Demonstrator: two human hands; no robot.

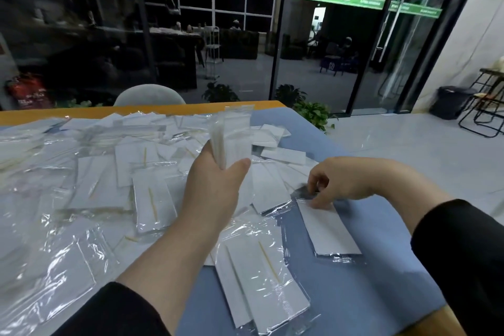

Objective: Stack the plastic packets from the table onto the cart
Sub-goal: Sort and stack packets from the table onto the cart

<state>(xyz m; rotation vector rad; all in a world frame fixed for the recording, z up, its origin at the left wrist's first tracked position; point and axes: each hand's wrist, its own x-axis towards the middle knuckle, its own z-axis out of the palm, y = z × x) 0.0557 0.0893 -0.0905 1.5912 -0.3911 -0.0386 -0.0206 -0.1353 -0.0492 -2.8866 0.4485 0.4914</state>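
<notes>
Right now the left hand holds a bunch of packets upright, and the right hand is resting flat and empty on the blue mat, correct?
Not quite. The head view shows the right hand pinching a packet lying on the blue mat. The left hand does hold a bunch of packets upright.

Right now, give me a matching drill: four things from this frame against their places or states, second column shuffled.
Things:
1. left hand
2. right hand
3. grey rounded chair back
4. green leafy potted plant

Places or states:
A. behind the far edge of the table
B. holds an upright bundle of clear plastic packets above the table
C. on the floor past the table's far right corner
D. fingertips on a flat white packet in clear plastic lying on the blue table cover

Pairs: 1-B, 2-D, 3-A, 4-C
</notes>
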